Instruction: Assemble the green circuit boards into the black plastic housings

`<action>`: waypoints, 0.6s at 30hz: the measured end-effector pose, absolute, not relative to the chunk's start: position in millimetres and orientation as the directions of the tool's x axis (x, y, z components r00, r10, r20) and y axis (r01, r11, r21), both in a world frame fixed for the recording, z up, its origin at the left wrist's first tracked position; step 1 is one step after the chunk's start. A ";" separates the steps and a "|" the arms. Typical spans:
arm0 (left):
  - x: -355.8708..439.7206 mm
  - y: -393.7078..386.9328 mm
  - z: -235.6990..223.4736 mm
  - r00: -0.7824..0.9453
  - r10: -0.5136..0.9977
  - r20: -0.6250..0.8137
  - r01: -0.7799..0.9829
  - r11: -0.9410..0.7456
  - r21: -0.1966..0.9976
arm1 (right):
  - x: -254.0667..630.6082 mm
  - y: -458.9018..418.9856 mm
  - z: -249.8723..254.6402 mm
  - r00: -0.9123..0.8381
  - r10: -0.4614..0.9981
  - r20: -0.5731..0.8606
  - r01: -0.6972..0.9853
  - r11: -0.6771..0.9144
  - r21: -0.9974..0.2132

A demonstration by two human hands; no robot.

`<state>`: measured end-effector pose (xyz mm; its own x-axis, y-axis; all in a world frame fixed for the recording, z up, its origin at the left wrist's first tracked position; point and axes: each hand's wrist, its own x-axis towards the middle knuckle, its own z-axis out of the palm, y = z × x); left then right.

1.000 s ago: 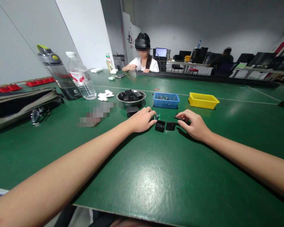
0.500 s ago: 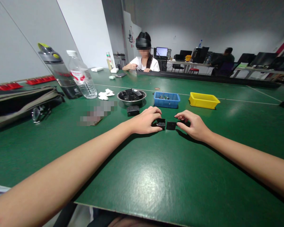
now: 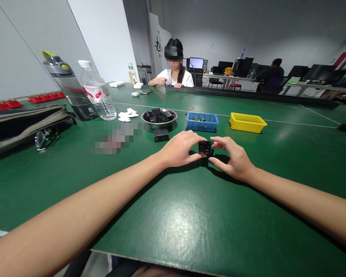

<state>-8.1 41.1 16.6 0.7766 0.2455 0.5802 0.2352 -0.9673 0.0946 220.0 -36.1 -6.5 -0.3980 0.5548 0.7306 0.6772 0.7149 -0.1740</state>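
My left hand (image 3: 182, 149) pinches a small black plastic box (image 3: 204, 147) between thumb and fingers. The box is tipped so that its hollow side faces me. Close by its right side is my right hand (image 3: 233, 156), thumb and index finger apart, fingertips at or near the box's edge. I cannot tell whether they touch it, and the inner fingers are partly hidden. A dark piece shows just under the box, mostly covered. Another black box (image 3: 161, 135) sits on the green table beyond my left wrist.
Behind my hands stand a metal bowl (image 3: 159, 124) of black cases, a blue bin (image 3: 202, 126) with small parts and a yellow bin (image 3: 248, 123). Bottles (image 3: 99, 96), crumpled tissue (image 3: 128, 115), glasses (image 3: 43, 138) and a bag (image 3: 25, 129) lie left. A person (image 3: 175, 73) sits opposite.
My left hand has left the small green part, taken hold of the black box, moved it right and tipped it up. The right hand has shifted slightly left; its thin black piece no longer shows clearly.
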 end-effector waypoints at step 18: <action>-9.5 43.0 17.7 0.826 0.223 0.517 0.231 -0.972 0.050 | 217.2 -38.2 -7.3 -0.324 0.636 0.700 0.663 0.681 -0.311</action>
